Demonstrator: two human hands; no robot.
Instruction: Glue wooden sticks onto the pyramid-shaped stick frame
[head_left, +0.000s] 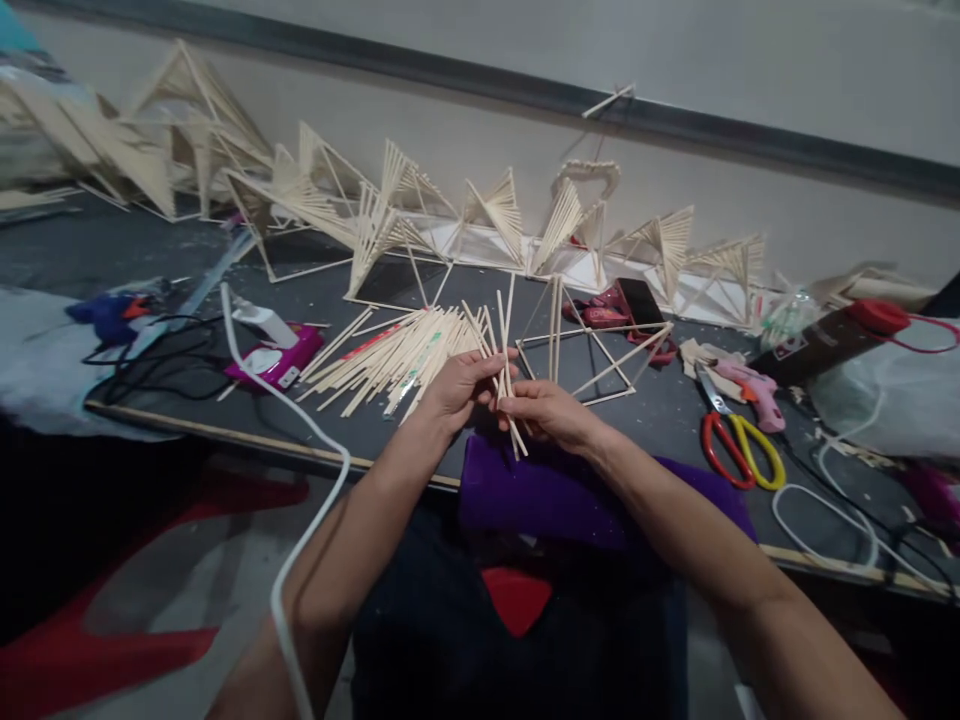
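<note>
Several thin wooden sticks [504, 330] are pinched between my two hands, held together near the table's front edge. My left hand [463, 388] is closed round their middle, and my right hand [551, 412] grips them lower down, fingers touching the left. Just left of the hands lies a loose pile of wooden sticks [397, 355], with a red and a green strip among them. To the right, behind my right hand, stands an open stick frame [592, 345] made of joined sticks. A purple cloth [547, 500] lies below my hands at the table edge.
Along the wall stands a row of fanned stick models [495, 215]. Scissors [731, 435], a pink glue gun [754, 390] and a dark bottle [832, 345] are at right. A magenta power strip [281, 365] with a white cable [330, 440] is at left, near a blue glue gun [112, 315].
</note>
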